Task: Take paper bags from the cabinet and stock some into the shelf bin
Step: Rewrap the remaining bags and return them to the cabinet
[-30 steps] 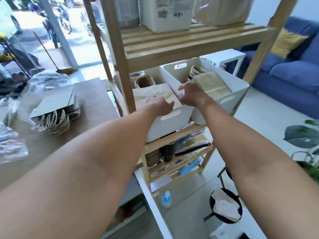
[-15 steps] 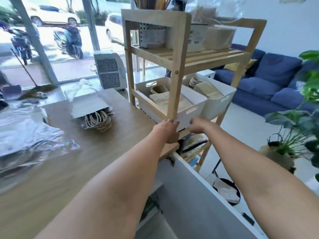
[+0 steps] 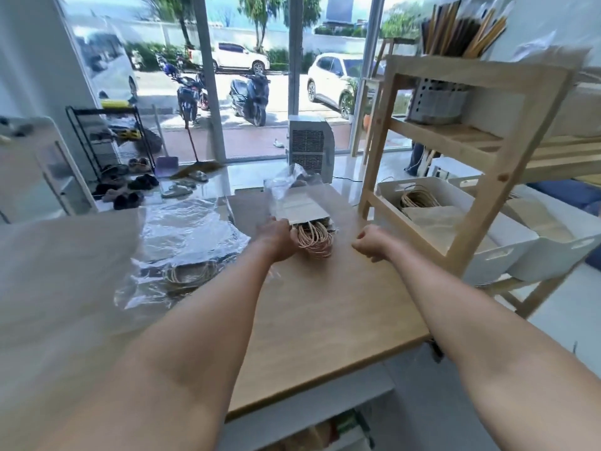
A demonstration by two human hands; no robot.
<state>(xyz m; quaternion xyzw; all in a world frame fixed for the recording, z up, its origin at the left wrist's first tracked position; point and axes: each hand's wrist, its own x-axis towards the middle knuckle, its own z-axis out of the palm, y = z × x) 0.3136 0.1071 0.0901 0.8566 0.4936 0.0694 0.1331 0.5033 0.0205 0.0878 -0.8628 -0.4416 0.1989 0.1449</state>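
A stack of white paper bags [image 3: 305, 212] with twine handles [image 3: 314, 244] lies on the wooden table [image 3: 325, 307], its far end still in clear plastic wrap [image 3: 291, 179]. My left hand [image 3: 276, 237] grips the stack's near left corner, fingers against the handles. To the right of the stack, my right hand [image 3: 370, 241] hovers just above the table with its fingers curled and nothing in them. On the wooden shelf [image 3: 487, 190] at the right, the white shelf bin [image 3: 494, 255] holds paper bags [image 3: 435, 218].
A second white bin [image 3: 553, 252] stands beside the first. Crumpled clear plastic [image 3: 185, 236] with another bundle of handled bags lies on the table's left half. The shelf's front post stands close to my right hand. An open cabinet [image 3: 309, 424] sits under the table.
Both hands have left the shelf bin and swung left to the table. My view turned from the shelf to the table, and my left hand has taken hold of the bag stack.
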